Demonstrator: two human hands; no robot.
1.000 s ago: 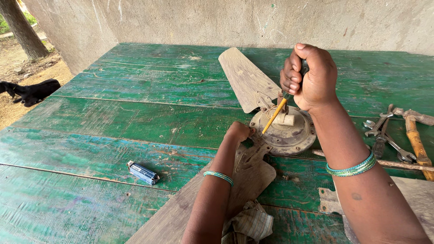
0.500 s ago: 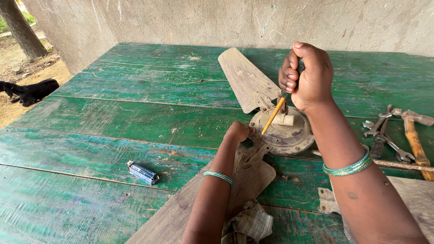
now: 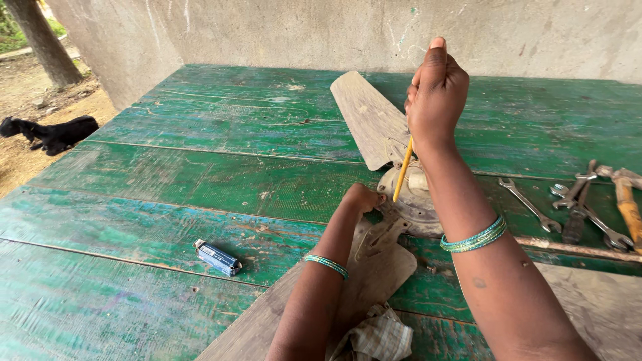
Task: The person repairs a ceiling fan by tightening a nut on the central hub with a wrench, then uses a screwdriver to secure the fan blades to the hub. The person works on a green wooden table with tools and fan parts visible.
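Both fists closed: right hand (image 3: 436, 93) raised higher gripping screwdriver (image 3: 402, 170); left hand (image 3: 361, 198) unmoved, clutching fan hub (image 3: 418, 204).

Two bare forearms are seen, no sleeves worn. On the left hand (image 3: 361, 198) side, a thin turquoise bangle (image 3: 326, 265) is worn at the wrist. On the right hand (image 3: 436, 93) side, a stack of thin turquoise and green bangles (image 3: 474, 237) is worn. Fingernails are kept short; no rings are made out.
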